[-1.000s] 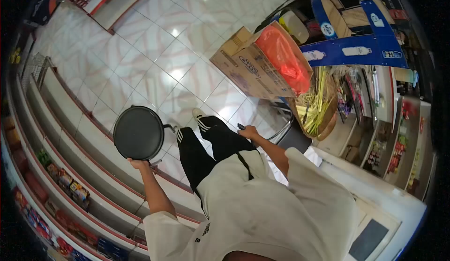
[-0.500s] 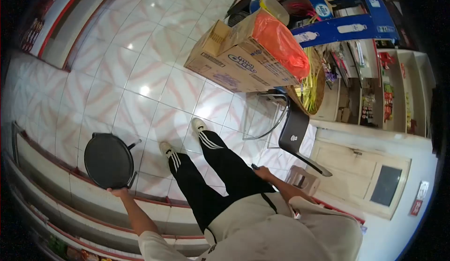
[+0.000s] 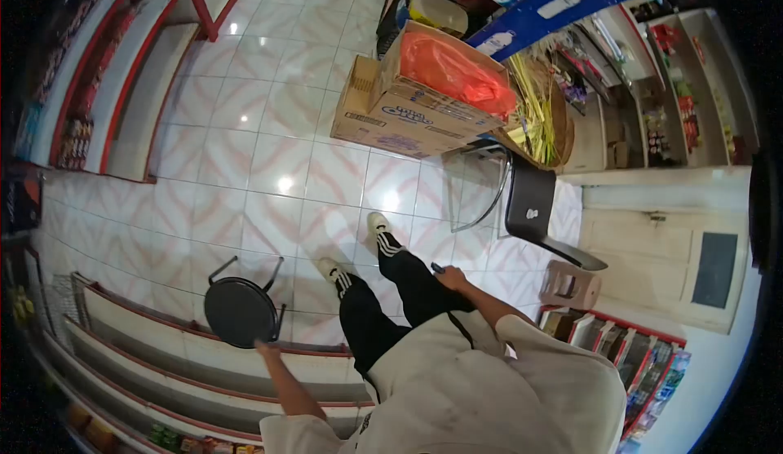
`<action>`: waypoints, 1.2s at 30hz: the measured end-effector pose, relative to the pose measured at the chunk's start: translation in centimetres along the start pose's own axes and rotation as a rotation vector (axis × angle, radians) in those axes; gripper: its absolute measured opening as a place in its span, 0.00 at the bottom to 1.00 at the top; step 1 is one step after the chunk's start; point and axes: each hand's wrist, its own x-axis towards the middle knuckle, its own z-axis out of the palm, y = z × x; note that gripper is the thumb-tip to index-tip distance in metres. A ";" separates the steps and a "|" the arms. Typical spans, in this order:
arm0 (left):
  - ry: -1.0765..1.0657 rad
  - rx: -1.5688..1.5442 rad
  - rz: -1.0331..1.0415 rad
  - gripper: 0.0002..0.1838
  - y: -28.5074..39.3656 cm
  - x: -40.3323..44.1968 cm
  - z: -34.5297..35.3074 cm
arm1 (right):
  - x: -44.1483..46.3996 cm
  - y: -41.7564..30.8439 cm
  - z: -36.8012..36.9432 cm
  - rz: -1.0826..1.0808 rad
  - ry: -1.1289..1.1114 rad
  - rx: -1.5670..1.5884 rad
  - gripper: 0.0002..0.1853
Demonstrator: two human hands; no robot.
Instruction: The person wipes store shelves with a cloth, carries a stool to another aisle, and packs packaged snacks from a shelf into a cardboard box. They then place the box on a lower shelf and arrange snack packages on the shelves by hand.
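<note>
Left hand [image 3: 266,347] outstretched at a black stool [image 3: 240,312], grip unclear, right hand [image 3: 452,278] closed around a small dark object [image 3: 438,268].

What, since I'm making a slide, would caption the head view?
Left hand at a round black stool, right hand holding a small dark object.

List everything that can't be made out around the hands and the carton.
Left hand: exact grip on the black stool; head view, blurred.
Stool's underside: head view, hidden by its seat.
Small dark object in the right hand: identity; head view, too small, partly covered by the hand.
Carton: contents; head view, hidden by cardboard and red plastic.
</note>
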 end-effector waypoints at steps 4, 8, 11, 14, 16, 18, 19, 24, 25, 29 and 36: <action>-0.184 0.560 -0.002 0.29 -4.1 -3.9 6.0 | 1.4 -3.2 -1.3 -0.071 0.028 0.011 0.28; -0.505 0.877 -0.017 0.22 -4.2 -15.4 16.4 | 5.3 -3.9 -3.5 -0.108 0.065 0.088 0.30; -0.605 0.944 0.003 0.21 -3.2 -20.8 22.4 | 7.5 -5.1 -7.4 -0.090 0.000 0.159 0.30; -0.527 0.893 0.005 0.21 -2.3 -24.8 27.3 | 10.6 -5.7 -10.8 -0.145 -0.032 0.149 0.29; -0.495 0.910 0.010 0.21 -1.9 -26.6 30.6 | 13.0 -7.1 -13.4 -0.230 -0.040 0.098 0.28; -0.487 0.930 0.023 0.20 -2.2 -27.2 32.2 | 13.5 -9.1 -16.7 -0.290 -0.089 0.184 0.25; -0.502 0.926 0.034 0.20 -2.4 -27.1 32.9 | 13.9 -10.0 -18.3 -0.296 -0.141 0.232 0.24; -0.530 0.803 0.106 0.20 -2.3 -30.2 36.1 | 17.1 -12.5 -21.4 -0.469 -0.122 0.216 0.24; -0.476 0.836 0.170 0.21 -4.1 -26.1 34.4 | 16.3 -13.9 -23.4 -0.371 -0.249 0.085 0.25; -0.449 0.635 0.127 0.22 -3.7 -29.9 33.7 | 19.1 -15.1 -22.3 -0.438 -0.139 -0.118 0.24; -0.128 0.144 0.148 0.21 -8.3 -35.8 28.3 | 12.6 -26.1 -23.8 -0.806 -0.338 -0.536 0.25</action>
